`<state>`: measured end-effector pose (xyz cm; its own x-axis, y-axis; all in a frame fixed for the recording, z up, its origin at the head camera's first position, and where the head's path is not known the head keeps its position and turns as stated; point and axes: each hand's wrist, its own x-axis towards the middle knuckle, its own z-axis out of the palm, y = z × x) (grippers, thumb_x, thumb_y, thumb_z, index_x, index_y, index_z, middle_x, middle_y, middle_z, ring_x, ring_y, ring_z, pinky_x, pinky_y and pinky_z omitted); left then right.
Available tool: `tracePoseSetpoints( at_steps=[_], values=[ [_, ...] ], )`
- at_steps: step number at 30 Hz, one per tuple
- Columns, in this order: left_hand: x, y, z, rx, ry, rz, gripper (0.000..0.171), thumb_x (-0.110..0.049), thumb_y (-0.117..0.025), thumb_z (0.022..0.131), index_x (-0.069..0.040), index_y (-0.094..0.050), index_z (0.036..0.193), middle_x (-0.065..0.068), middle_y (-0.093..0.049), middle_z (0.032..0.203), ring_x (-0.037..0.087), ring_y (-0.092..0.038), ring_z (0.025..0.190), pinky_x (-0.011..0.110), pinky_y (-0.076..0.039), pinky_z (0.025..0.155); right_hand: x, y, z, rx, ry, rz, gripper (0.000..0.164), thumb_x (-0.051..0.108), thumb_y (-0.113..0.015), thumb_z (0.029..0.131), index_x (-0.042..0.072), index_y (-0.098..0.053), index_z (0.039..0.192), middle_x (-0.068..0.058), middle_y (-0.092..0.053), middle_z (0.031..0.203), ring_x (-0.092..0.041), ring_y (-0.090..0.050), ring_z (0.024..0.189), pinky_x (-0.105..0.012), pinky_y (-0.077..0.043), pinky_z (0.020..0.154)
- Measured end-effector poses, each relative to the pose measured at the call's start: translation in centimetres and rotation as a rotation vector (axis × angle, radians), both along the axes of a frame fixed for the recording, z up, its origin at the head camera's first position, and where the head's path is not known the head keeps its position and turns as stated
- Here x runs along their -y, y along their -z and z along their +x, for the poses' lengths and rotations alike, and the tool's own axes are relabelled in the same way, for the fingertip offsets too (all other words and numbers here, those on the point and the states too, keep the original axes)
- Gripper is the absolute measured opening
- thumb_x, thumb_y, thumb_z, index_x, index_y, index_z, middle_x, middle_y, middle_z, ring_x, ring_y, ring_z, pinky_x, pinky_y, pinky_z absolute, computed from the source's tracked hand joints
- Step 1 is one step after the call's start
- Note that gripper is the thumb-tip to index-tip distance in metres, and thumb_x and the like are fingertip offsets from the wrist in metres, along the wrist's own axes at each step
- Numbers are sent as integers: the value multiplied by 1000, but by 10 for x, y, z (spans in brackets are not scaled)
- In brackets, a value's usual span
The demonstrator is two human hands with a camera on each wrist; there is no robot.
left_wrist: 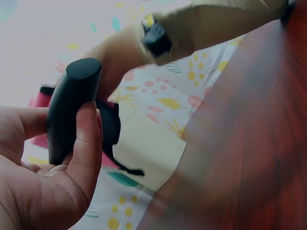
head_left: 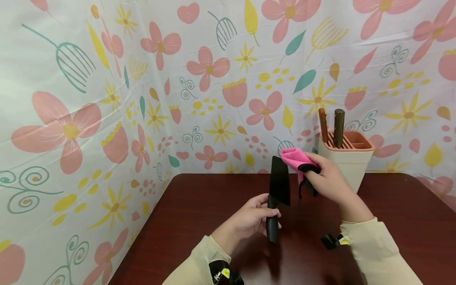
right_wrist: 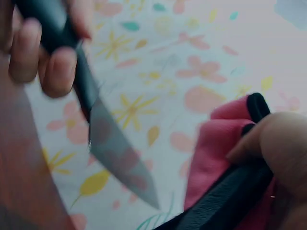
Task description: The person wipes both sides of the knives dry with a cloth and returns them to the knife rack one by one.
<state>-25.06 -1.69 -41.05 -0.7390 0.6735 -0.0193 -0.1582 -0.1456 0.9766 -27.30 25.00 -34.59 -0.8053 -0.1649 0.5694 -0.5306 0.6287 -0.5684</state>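
Knife block w/ off-white boxy body & terracotta slotted top (head_left: 352,162) stands toward back of dark red-brown wood-grain table (head_left: 199,213); a reddish-brown wooden handle (head_left: 323,124) & a thicker dark-brown handle (head_left: 339,128) stick up from its slots, prob. for easy grabbing. Left of block & nearer the person, L hand (head_left: 251,217) grips a black-handled kitchen knife w/ broad tapering blade (head_left: 279,180), thumb & fingers round handle, blade pointing up, prob. to keep skin off the edge. Just before block, partly hiding it, R hand (head_left: 329,178) pinches a bunched pink cloth w/ black trim (head_left: 295,158), near blade but apart in R-wrist view; folds prob. pad the fingers. Thick black piece (right_wrist: 225,196) lies in that grasp too; can't tell if trim or separate item. No brand legible on knife or block; yellow labels (head_left: 225,272) on black wrist units (head_left: 330,241), nearer the person than block, too tiny to read.
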Motion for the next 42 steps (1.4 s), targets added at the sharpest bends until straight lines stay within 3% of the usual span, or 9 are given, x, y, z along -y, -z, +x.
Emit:
tracePoseSetpoints(
  at_steps=[6, 12, 20, 31, 38, 42],
  values=[
    [-7, 1, 4, 0, 75, -26, 47, -5, -57, 101, -10, -48, 146, -1, -66, 98, 14, -75, 79, 35, -61, 57, -1, 18, -20, 9, 125, 5, 47, 14, -61, 98, 9, -58, 145, -25, -70, 119, -34, -59, 89, -39, -47, 70],
    [-7, -1, 7, -18, 88, -55, 49, -5, -56, 101, -10, -46, 149, -1, -66, 97, 13, -75, 78, 32, -59, 54, 7, 30, -26, 88, 82, 31, 52, 26, -62, 101, 9, -53, 150, -26, -66, 127, -36, -60, 93, -39, -50, 71],
    [-11, -2, 10, -42, 75, -40, 49, -4, -55, 100, -3, -44, 148, -3, -65, 93, 12, -74, 74, 29, -57, 52, 14, 34, -22, 107, 67, 69, 53, 23, -61, 101, 8, -51, 150, -27, -65, 129, -37, -60, 95, -44, -51, 75],
    [-9, 1, 5, -63, 13, -26, 46, -3, -54, 100, -6, -47, 145, 0, -64, 94, 14, -73, 74, 33, -58, 53, 25, 36, -11, 69, 3, 116, 49, 21, -65, 99, 10, -55, 146, -23, -67, 130, -33, -61, 96, -52, -51, 85],
    [-7, 2, 5, -41, -31, -13, 43, -3, -56, 99, -9, -51, 141, 0, -65, 94, 15, -73, 73, 33, -58, 53, 32, 36, -5, 62, -11, 133, 48, 15, -66, 97, 11, -58, 143, -18, -69, 124, -30, -61, 92, -45, -51, 80],
    [-5, 3, 4, -40, -58, -1, 42, -3, -57, 98, -8, -52, 139, 1, -65, 95, 15, -73, 73, 33, -57, 50, 38, 36, -1, 56, -49, 140, 48, 12, -65, 96, 11, -58, 144, -17, -69, 126, -28, -63, 97, -48, -53, 85]
  ],
)
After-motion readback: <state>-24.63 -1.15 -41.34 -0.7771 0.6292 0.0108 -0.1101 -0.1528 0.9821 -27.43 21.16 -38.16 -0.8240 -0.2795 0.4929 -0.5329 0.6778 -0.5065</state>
